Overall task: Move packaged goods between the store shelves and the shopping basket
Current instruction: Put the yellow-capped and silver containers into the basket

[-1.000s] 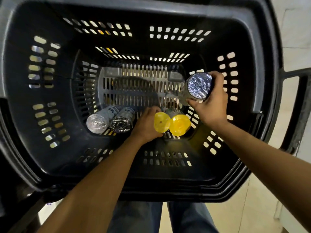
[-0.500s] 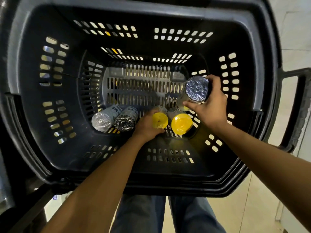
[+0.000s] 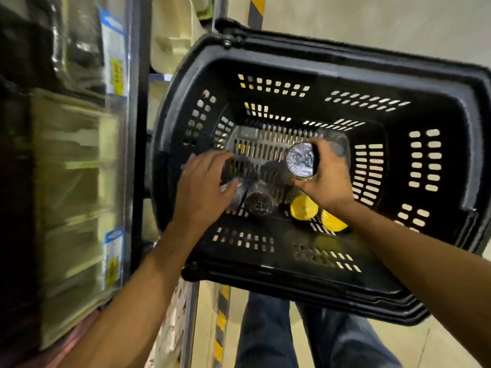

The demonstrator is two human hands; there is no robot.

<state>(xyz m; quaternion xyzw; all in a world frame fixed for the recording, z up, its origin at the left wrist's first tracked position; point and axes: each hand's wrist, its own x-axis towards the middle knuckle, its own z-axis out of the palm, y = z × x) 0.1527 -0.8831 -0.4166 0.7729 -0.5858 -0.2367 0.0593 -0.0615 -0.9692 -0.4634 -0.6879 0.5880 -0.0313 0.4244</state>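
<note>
The black shopping basket (image 3: 345, 57) fills the middle and right of the view. My right hand (image 3: 329, 179) grips a foil-wrapped roll (image 3: 300, 160) upright, lifted off the basket floor. My left hand (image 3: 204, 187) hovers over the left end of the basket floor with its fingers spread and holds nothing. Its fingertips reach a silver roll (image 3: 235, 192), which is partly hidden. Beside that lies a darker foil roll (image 3: 259, 203). Two yellow-capped packs (image 3: 303, 208) (image 3: 333, 223) lie under my right wrist.
Blurred store shelves (image 3: 74, 181) with pale boxes and blue-yellow price labels (image 3: 114, 75) stand close on the left, next to the basket's left rim. My jeans-clad legs (image 3: 265, 335) and a striped floor marking (image 3: 221, 314) show below the basket.
My left hand let go of the yellow-capped pack and moved left over the foil rolls. The view swung left, so the shelves appeared. My right hand still holds its roll.
</note>
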